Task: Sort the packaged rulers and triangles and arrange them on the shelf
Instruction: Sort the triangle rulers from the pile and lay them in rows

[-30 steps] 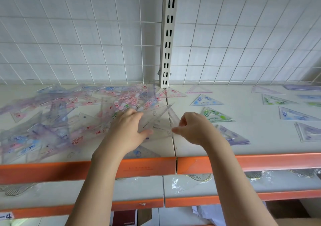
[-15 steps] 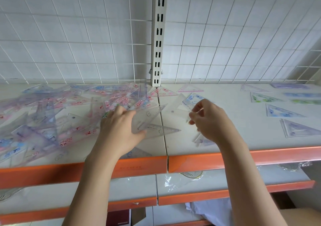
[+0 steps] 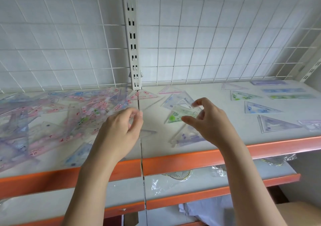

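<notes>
Seen from above and behind two bare forearms reaching over a pale shelf (image 3: 225, 139) with an orange front edge, wire grid wall (image 3: 208, 34) behind.

Left half of shelf: covered by a loose heap (image 3: 52, 118) of clear packaged rulers and triangles, pink, blue and purple prints, overlapping at all angles, reaching from back edge nearly to front edge.

Right half of shelf: sorted pieces laid singly and apart. Rulers (image 3: 284, 91) in a column near the back right corner. Triangles (image 3: 260, 108) in a column just left of those, running from back edge toward front edge. More triangles near the centre seam, among them a green triangle (image 3: 175, 117) lying flat.

Right hand (image 3: 208, 123) raised above shelf just right of the centre seam, thumb and fingers pinching a clear triangle (image 3: 180, 104) by its corner, above the green one.

Left hand (image 3: 121, 132) at the seam, at the heap's right edge, fingers curled; blurred, so holding something or not cannot be told. A faint clear piece (image 3: 147, 132) lies just beside its fingers.

Judged step: mid-sort, one triangle lifted from the heap side and carried toward the sorted side; most of the heap not yet done.

Next move likely calls for matching the held triangle to a like-printed pile and laying it flat, edges aligned, without disturbing neighbours; slippery packaging may slide.
</notes>
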The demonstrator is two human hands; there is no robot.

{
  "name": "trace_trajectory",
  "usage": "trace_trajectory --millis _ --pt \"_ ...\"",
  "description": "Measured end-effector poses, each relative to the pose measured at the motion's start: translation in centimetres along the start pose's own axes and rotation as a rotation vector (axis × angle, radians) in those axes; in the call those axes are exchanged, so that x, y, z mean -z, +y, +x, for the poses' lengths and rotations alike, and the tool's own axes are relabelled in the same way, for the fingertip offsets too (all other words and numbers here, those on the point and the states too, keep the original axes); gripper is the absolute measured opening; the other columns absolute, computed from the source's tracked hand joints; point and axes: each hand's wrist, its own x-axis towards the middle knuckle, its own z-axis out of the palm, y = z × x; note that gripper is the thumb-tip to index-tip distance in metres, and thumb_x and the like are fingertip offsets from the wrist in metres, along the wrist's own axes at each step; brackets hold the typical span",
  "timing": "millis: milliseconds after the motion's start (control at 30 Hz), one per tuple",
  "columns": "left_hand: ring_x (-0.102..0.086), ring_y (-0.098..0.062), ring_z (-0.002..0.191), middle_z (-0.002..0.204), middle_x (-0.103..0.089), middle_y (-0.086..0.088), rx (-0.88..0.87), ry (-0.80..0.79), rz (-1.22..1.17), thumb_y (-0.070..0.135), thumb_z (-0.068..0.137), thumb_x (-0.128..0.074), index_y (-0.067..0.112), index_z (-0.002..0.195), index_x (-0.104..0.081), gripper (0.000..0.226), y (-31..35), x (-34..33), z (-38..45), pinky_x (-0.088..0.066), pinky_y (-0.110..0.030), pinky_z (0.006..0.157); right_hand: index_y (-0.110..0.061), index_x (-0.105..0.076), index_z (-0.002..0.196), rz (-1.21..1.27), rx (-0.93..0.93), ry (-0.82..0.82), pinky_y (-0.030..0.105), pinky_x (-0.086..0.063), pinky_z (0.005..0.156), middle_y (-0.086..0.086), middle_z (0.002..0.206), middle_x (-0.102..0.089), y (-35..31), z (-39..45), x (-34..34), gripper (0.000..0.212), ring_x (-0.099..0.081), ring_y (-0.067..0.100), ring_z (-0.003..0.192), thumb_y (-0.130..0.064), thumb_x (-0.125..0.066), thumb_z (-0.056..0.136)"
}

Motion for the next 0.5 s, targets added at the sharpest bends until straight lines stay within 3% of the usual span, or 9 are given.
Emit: trace_trajectory --millis 67,233,400,500 --pt "-0.060 -0.019 0.084 0.092 -0.063 0.006 -0.053 0.029 -0.010 0.056 0.084 -0.029 0.019 0.098 -0.066 0.054 1.3 -1.1 0.2 -0.042 -0.027 0.073 -0.022 -0.051 0.109 0.001 0.013 0.010 0.019 -0.037 0.059 -0.008 0.063 -0.053 1.2 0.0 1.1 0.037 -0.050 0.008 0.066 -0.037 -0.069 0.081" --pt "-0.055 -0.021 0.105 0.113 -0.054 0.001 -0.080 -0.006 0.004 0.060 0.080 -0.028 0.015 0.122 -0.060 0.069 4.7 -4.8 0.5 -0.041 -0.037 0.097 -0.024 -0.052 0.111 -0.015 0.004 0.020 0.019 -0.037 0.058 -0.008 0.065 -0.055 4.9 -0.2 4.4 0.036 -0.051 0.002 0.066 -0.038 -0.068 0.081" --pt "-0.054 -0.029 0.099 0.106 -0.054 -0.010 -0.148 0.066 0.100 0.052 0.079 -0.044 0.007 0.119 -0.062 0.063 8.6 -9.2 0.4 -0.033 -0.026 0.092 -0.026 -0.051 0.109 -0.010 -0.018 0.006 0.022 -0.038 0.060 -0.007 0.066 -0.055 9.2 -0.3 7.8 0.035 -0.051 0.003 0.065 -0.038 -0.068 0.081" --pt "-0.058 -0.018 0.093 0.104 -0.061 -0.003 -0.180 0.052 0.036 0.053 0.082 -0.043 0.012 0.111 -0.067 0.056 11.2 -11.5 0.4 -0.042 -0.030 0.088 -0.026 -0.051 0.108 -0.007 -0.027 0.001 0.027 -0.039 0.061 -0.007 0.065 -0.055 12.0 -0.3 9.6 0.035 -0.052 0.005 0.065 -0.038 -0.068 0.080"
